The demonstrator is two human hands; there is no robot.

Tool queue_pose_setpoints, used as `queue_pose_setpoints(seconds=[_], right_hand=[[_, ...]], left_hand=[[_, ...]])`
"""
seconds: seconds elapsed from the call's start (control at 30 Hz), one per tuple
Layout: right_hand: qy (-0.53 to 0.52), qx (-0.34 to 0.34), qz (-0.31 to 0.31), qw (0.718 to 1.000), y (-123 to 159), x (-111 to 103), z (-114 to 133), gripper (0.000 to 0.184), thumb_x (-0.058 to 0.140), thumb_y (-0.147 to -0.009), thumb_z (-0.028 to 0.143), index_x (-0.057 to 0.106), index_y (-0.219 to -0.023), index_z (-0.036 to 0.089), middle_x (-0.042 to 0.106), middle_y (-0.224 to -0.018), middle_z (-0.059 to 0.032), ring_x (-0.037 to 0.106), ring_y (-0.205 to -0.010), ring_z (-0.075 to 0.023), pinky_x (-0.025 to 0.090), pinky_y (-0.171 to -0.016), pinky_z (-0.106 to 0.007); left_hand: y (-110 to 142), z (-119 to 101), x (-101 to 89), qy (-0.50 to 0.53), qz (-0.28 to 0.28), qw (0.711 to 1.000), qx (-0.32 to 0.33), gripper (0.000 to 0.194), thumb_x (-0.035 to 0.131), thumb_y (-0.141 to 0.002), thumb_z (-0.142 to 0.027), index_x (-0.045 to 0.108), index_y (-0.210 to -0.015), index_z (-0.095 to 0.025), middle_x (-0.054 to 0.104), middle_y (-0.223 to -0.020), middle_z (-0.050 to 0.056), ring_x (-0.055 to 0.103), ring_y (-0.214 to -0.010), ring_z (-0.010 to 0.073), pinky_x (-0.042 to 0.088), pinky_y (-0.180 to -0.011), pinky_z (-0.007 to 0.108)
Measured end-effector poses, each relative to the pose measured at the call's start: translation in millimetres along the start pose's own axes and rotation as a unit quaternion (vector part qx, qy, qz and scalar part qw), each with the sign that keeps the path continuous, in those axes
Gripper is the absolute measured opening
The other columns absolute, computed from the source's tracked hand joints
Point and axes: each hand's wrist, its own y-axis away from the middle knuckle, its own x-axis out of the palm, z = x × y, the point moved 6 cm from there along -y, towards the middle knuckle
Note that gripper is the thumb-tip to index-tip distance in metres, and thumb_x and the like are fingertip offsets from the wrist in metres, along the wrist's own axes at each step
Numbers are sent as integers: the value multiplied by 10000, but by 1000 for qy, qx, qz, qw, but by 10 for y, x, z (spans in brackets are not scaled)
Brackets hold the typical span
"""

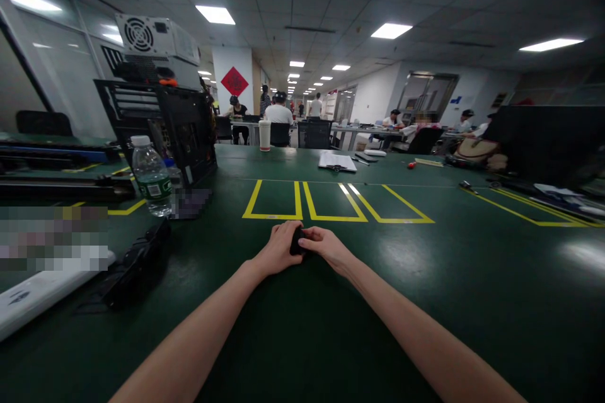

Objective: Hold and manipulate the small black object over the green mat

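Note:
Between my two hands is a small black object (297, 242), mostly covered by fingers, so its kind does not show. My left hand (280, 248) wraps round its left side, fingers over the top and thumb low at the front. From the right, my right hand (328, 247) pinches its edge with thumb and fingertips. Both hands rest low over the green table (302, 327), just in front of the yellow tape outlines (331, 219).
At left stand a water bottle (152, 179), an open computer case (182, 126) and a white power strip (57, 283). Farther back are a clipboard (337, 162) and a cup (265, 136). A dark bulky shape (548, 145) stands at right. Several people sit beyond the table.

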Motion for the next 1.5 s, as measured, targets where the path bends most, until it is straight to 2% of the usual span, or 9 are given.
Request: queue_pose_setpoints(seconds=[0.27, 0.4, 0.6, 1.0, 1.37, 1.5], right_hand=[[0, -4, -1, 1000, 39, 79, 82, 341, 673, -612, 236, 539, -911, 143, 620, -898, -53, 573, -876, -184, 437, -788, -348], [7, -12, -7, 1000, 51, 92, 108, 340, 679, -604, 235, 538, -900, 144, 625, -871, -41, 576, -863, -180, 431, -795, -349], [8, -26, -9, 1000, 98, 121, 115, 341, 667, -617, 259, 528, -911, 155, 617, -906, -43, 569, -883, -185, 444, -777, -342], [8, -61, -16, 998, 146, 128, 100, 278, 578, -689, 382, 552, -878, 180, 599, -871, -18, 548, -847, -159, 417, -777, -313], [12, -72, 19, 997, 204, 191, 202, 310, 647, -633, 330, 507, -879, 206, 559, -946, -15, 552, -865, -174, 441, -770, -346], [15, -68, 8, 998, 204, 191, 177, 276, 603, -674, 370, 507, -878, 210, 567, -915, -25, 541, -884, -184, 434, -786, -357]], left_hand=[[34, -27, -45, 19, 2, 1000, -8, 677, 631, -629, -190, 271, -1201, -239, 421, -1200, 64, 395, -1120, 245, 246, -955, 443], [50, -40, -67, 19, 5, 1000, -11, 644, 642, -629, -226, 306, -1178, -244, 448, -1162, 59, 413, -1100, 257, 272, -935, 454], [53, 15, -31, 9, 9, 1000, -4, 582, 625, -648, -201, 323, -1145, -234, 452, -1150, 65, 419, -1096, 246, 243, -949, 467], [66, -9, -71, -3, 19, 1000, 14, 600, 633, -649, -209, 295, -1144, -238, 455, -1139, 59, 418, -1098, 227, 229, -965, 447], [94, -27, -80, 9, 9, 1000, 24, 534, 613, -666, -218, 319, -1112, -229, 458, -1087, 48, 429, -1054, 214, 240, -956, 412], [101, -21, -91, 13, 9, 1000, 27, 535, 611, -668, -225, 316, -1114, -236, 460, -1086, 45, 434, -1046, 213, 238, -950, 410]])
